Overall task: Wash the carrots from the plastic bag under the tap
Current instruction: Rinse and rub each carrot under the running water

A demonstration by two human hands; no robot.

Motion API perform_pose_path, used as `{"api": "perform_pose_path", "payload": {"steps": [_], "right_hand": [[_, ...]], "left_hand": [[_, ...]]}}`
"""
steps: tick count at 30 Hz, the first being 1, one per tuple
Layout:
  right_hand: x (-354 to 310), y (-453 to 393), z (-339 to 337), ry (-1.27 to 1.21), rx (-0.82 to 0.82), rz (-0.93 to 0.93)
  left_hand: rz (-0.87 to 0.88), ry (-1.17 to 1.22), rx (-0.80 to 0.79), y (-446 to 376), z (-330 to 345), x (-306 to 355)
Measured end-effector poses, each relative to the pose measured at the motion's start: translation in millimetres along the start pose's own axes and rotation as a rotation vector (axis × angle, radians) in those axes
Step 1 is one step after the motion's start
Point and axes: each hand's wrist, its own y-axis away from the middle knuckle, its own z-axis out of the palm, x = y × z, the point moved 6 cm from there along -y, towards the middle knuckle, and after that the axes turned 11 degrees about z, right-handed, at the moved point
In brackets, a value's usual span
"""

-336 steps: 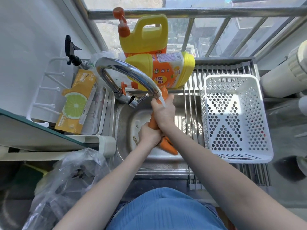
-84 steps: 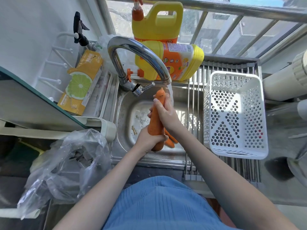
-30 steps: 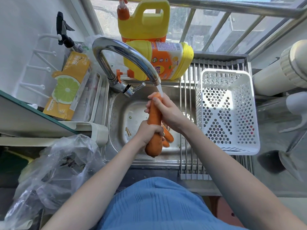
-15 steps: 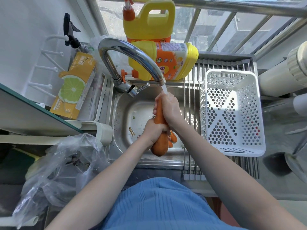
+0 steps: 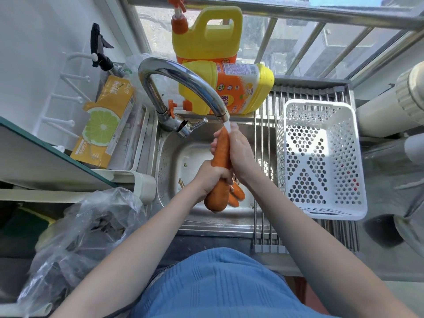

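Basket (image 5: 321, 157) beside sink (image 5: 174, 157)

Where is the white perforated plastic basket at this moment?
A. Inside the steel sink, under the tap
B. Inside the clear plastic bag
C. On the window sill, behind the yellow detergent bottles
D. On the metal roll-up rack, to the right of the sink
D: the white perforated plastic basket sits on the metal roll-up rack, right of the steel sink.

The left hand (image 5: 212, 177) and forearms hide most of the smaller carrots (image 5: 237, 193) in the sink (image 5: 174, 157).
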Motion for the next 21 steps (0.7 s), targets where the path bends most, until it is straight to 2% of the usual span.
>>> {"api": "perform_pose_path", "payload": {"steps": [5, 7, 11, 13, 16, 21], "right_hand": [[-1.9, 9.0, 1.6, 0.246, -0.100, -0.087], [6.9, 7.5, 2.2, 0.137, -0.091, -0.012], [12.9, -2.2, 1.1, -0.090, 0.082, 0.206], [6.9, -7.8, 1.9, -0.153, 0.108, 0.270], [-8.2, -11.9, 9.0, -0.140, -0.001, 0.243], [-2.8, -3.9, 7.4, -0.029, -0.140, 0.077]], "left_hand": [[-0.074, 0.108, -0.068, 5.8, 2.9, -8.3], [-0.093, 0.116, -0.081, 10.1, 5.2, -9.7], [-0.078, 0.034, -0.045, 12.2, 8.7, -6.4], [-0.063, 0.011, -0.032, 7.3, 8.6, -2.1], [-0.059, 0.091, 0.004, -0.4, 4.5, -0.4], [-0.086, 0.143, -0.043, 2.1, 1.4, -11.6]]}}
